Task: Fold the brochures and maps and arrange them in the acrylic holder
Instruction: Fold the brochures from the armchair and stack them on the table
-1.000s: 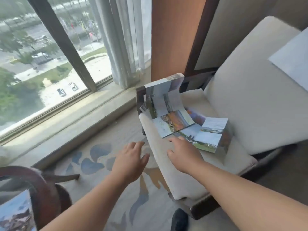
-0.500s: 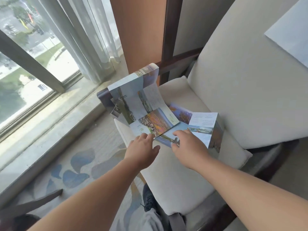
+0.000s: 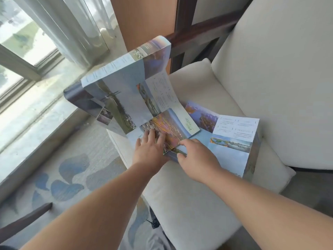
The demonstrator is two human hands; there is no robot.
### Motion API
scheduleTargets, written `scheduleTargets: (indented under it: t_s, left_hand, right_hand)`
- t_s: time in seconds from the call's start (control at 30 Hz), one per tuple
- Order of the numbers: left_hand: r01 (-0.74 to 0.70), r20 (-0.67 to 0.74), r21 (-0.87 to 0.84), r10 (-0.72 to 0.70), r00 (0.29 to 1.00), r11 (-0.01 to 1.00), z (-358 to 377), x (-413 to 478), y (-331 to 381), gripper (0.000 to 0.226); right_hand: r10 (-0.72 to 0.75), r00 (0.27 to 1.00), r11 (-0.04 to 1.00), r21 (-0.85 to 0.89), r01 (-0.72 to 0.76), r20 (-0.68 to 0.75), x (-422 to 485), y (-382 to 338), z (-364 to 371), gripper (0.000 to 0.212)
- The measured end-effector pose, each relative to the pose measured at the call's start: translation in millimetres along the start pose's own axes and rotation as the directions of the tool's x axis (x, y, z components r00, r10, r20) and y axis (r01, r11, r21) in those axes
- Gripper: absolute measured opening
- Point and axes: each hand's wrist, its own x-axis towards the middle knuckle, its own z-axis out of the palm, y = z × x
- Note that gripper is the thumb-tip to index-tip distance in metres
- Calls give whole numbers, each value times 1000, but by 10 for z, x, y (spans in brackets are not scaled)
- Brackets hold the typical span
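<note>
Big glossy photo-printed paper brochure [image 3: 124, 98] half-unfolded on cream fabric armchair seat [image 3: 189, 195], far flap upright | my left hand [image 3: 149, 151]: fingers straight, pressing its orange panel | my right hand [image 3: 197, 159]: thumb and forefinger pinching its near edge

Left hand [image 3: 150, 150] now on brochure [image 3: 167, 130]

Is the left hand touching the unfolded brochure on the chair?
Touching. The head view shows the left hand laying straight fingers flat on the brochure, on its orange panel.

1 head-worn camera looks forward and down, close over the armchair seat [image 3: 187, 199].
</note>
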Motion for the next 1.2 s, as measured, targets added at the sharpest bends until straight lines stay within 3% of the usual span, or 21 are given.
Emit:
scheduleTargets:
  t_s: [0.07, 0.27, 0.43, 0.5, 0.57, 0.6, 0.67, 0.7, 0.73, 0.83, 0.93, 1.07, 1.2]
  left_hand:
    - [23, 25, 34, -23, 999, 999, 102, 42, 26, 87]
    - [-33, 57, 102, 27, 998, 994, 118, -95, 12, 67]
    - [13, -62, -48, -16, 998, 999, -135, -217, 98, 43]
    - [15, -158, -94, -30, 987, 995, -278, -323, 225, 44]
    - [-32, -243, -136, -3, 970, 990, -463, -467, 411, 44]
    - [-62, -271, -162, 15, 962, 985, -557, -548, 517, 44]
    - [-129, -340, -199, 55, 939, 971, -804, -760, 748, 42]
    - [-165, -371, -217, 74, 926, 962, -925, -868, 849, 39]
    - [-199, -392, -231, 96, 915, 952, -1036, -974, 935, 35]
    - [-237, -446, -285, 90, 890, 929, -1392, -1187, 1069, 41]
    - [-99, -448, -377, -88, 890, 921, -1867, -1266, 1086, 48]
    - [-5, -471, -436, -223, 854, 900, -2573, -1396, 1062, 53]
    - [1, -509, -507, -300, 807, 862, -3209, -1683, 1085, 53]
  right_hand:
    - [6, 1000, 1000, 13, -6, 14, 72, 38, 66, 43]
    - [33, 999, 998, 55, -34, 32, 86, 107, 95, 38]
    - [198, 979, 958, 199, -205, 55, 31, 117, -44, 28]
    - [262, 958, 848, 448, -285, 113, -45, 82, -118, 44]
    - [241, 946, 639, 698, -323, 217, -131, -7, -212, 76]
    - [224, 944, 539, 776, -327, 243, -153, -47, -245, 78]
    - [219, 958, 406, 875, -264, 187, -219, -99, -394, 42]
    - [252, 958, 397, 888, -230, 135, -277, -130, -492, 22]
    - [291, 953, 413, 887, -208, 87, -340, -143, -592, 15]
    - [320, 947, 477, 865, -154, -9, -569, -183, -919, 23]
    - [276, 955, 554, 830, -63, -112, -860, -265, -1320, 24]
    - [199, 950, 569, 817, 90, -243, -1313, -503, -1881, 19]
    - [65, 941, 587, 775, 233, -332, -1881, -862, -2423, 14]
